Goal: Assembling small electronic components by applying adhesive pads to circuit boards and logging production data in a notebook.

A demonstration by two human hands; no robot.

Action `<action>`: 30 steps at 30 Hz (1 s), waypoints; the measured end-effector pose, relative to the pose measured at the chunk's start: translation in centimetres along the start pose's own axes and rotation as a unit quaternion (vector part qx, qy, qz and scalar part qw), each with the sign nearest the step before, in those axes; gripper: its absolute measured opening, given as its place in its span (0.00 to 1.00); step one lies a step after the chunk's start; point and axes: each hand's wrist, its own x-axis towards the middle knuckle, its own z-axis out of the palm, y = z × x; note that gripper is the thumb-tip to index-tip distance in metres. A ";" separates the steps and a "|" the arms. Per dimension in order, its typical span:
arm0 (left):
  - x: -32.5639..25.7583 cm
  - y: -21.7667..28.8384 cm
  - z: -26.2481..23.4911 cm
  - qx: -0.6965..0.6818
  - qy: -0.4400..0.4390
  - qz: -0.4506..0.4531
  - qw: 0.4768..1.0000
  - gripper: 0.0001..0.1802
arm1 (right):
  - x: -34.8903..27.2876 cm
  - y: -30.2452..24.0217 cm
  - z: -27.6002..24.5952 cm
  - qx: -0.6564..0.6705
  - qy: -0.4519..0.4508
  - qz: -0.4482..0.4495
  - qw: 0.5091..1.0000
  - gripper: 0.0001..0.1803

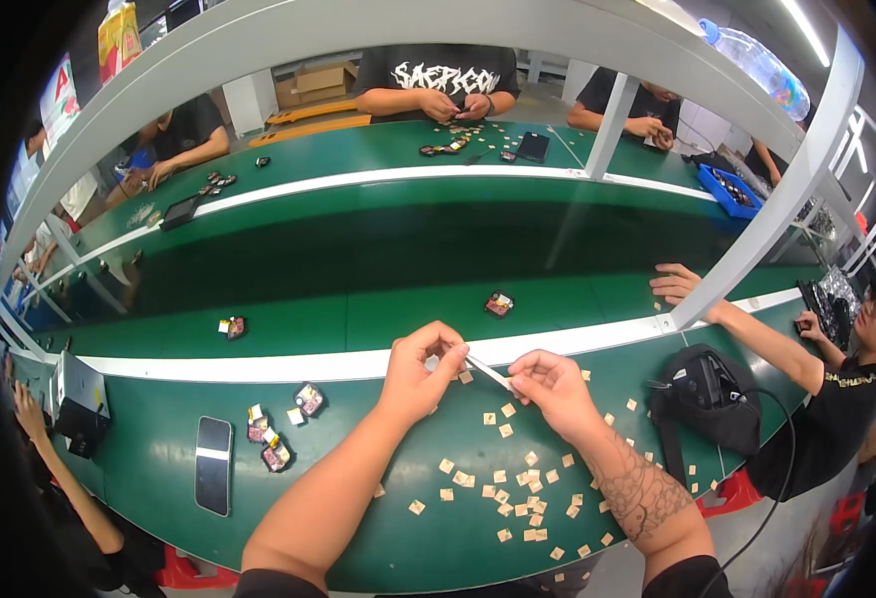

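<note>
From far away, I look first at the left, where the dark phone (214, 465) lies flat near some small black packs (277, 453); I think a wide swing of the left arm could bump those packs. The left hand (423, 371) pinches one end of a thin silvery tool (488, 369), maybe tweezers, and the right hand (555, 391) has finger and thumb closed at its other end. So the tool slants between both hands, over the green table (164, 488). If a pinch got loose, it could drop. I can't tell if its tip holds anything. Many little tan squares (531, 458) lie by the right arm; a low wrist could push them, and some near the close edge might fall off. For room, I see bare green left of the phone, then more between the left arm and the squares. The white rail (358, 368) stops easy reaching forward. At the right, a black bag (712, 399) and slanted post (767, 199) make it tight, and another person's hand (684, 284) is past the rail.
</note>
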 end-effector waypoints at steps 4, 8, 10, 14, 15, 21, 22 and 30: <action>0.2 -0.2 0.6 -0.051 -0.001 -0.040 0.998 0.05 | -0.7 0.1 -0.2 0.009 0.025 -0.016 1.000 0.05; -0.1 -1.2 -0.1 -0.086 -0.004 -0.083 0.993 0.04 | -0.5 0.7 0.2 0.013 0.042 -0.026 0.999 0.07; -0.3 -1.0 -0.3 -0.097 -0.005 -0.091 0.991 0.03 | -0.5 0.8 0.5 0.025 0.048 -0.026 0.998 0.07; 0.2 -1.1 0.3 -0.109 -0.007 -0.087 0.990 0.03 | -0.7 0.4 0.4 0.027 0.076 -0.035 0.996 0.07; 0.2 -1.2 0.5 -0.115 -0.006 -0.092 0.989 0.03 | -0.8 0.5 0.3 0.034 0.083 -0.047 0.995 0.07; -0.3 -0.3 0.7 -0.108 -0.007 -0.091 0.990 0.03 | -1.3 0.3 0.4 0.032 0.078 -0.005 0.996 0.07; 0.0 -0.2 0.8 -0.100 -0.011 -0.079 0.992 0.03 | -0.9 0.1 0.1 0.031 0.075 -0.002 0.997 0.07; -2.2 -0.6 -0.8 -0.077 0.001 -0.079 0.994 0.04 | -0.7 1.4 1.9 0.056 0.044 -0.020 0.997 0.08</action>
